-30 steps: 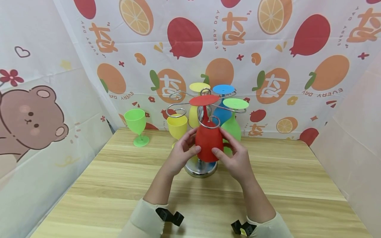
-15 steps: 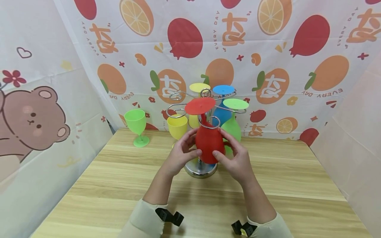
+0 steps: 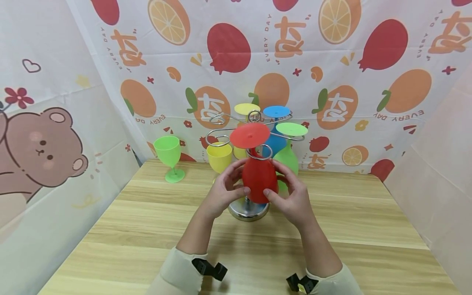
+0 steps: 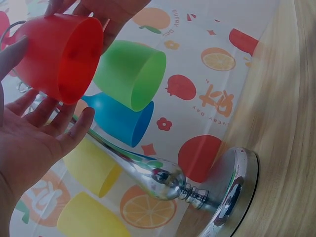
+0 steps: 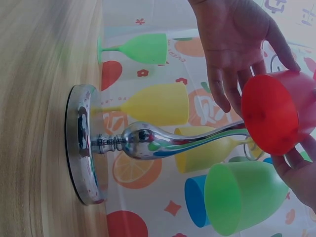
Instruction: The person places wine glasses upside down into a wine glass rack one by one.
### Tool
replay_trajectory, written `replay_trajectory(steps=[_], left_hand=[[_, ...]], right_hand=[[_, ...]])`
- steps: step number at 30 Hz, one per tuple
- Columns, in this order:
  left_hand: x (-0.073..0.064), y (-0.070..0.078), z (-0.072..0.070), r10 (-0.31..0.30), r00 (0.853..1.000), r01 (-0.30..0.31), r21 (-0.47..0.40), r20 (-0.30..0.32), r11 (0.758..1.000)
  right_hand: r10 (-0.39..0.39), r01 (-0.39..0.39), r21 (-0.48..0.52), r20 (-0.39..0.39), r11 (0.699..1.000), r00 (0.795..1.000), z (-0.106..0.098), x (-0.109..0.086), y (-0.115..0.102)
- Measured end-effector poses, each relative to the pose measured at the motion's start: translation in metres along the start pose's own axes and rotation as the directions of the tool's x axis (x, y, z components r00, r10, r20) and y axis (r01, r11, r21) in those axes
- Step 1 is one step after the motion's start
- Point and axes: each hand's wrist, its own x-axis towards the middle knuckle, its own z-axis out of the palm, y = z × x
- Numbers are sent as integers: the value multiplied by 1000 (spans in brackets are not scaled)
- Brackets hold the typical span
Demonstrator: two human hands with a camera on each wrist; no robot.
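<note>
A red plastic goblet (image 3: 259,180) hangs upside down at the front of a chrome goblet rack (image 3: 248,211), its stem within the front wire loop. Its round foot tilts toward me above the loop. My left hand (image 3: 228,188) holds the bowl from the left, thumb on the near side. From the right, my right hand (image 3: 293,196) holds the same bowl, thumb also in front. In the left wrist view the red bowl's mouth (image 4: 81,61) faces down toward the table. Some fingertips are hidden behind the bowl.
Upside down on the rack hang a yellow goblet (image 3: 247,109), a blue goblet (image 3: 276,143) and a green goblet (image 3: 287,157). A second yellow goblet (image 3: 219,157) and another green goblet (image 3: 167,149) stand upright on the wooden table (image 3: 350,229). A printed cloth (image 3: 306,61) covers the wall behind.
The red goblet has tilted, its foot tipping toward me and dropping closer to the front loop. Both hands keep hold of the bowl with hardly any movement.
</note>
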Motion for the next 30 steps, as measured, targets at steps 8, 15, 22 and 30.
replay_trajectory(steps=[8,15,22,30], left_hand=[[0,0,0,-3,1000,3,-1,2,1000],[0,-1,0,-18,1000,18,5,-10,1000],[0,0,1,-29,999,30,15,-27,999],[1,-2,3,-26,999,26,11,-31,1000]], right_hand=[[-16,16,-6,5,1000,1000,0,1,1],[-18,18,12,13,1000,1000,-1,1,3],[4,-4,12,21,1000,1000,-1,1,3],[50,-51,14,26,999,998,-2,2,4]])
